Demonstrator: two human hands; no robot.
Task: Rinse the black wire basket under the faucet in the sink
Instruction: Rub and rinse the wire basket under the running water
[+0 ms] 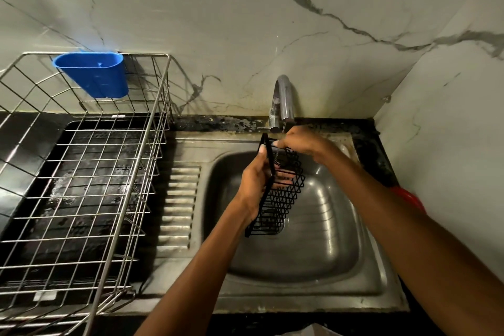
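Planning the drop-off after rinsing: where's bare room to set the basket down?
Free: the ribbed drainboard between dish rack and sink bowl; the rack floor, holding only a blue cup on its back rim. Crowded: under the faucet, both hands on the black wire basket.

**Black wire basket held over the sink**

The black wire basket is a narrow, oblong rack of diamond mesh with a solid flat rim. It is held on edge and tilted above the steel sink, its upper end just under the chrome faucet at the sink's back edge, its lower end over the drain.
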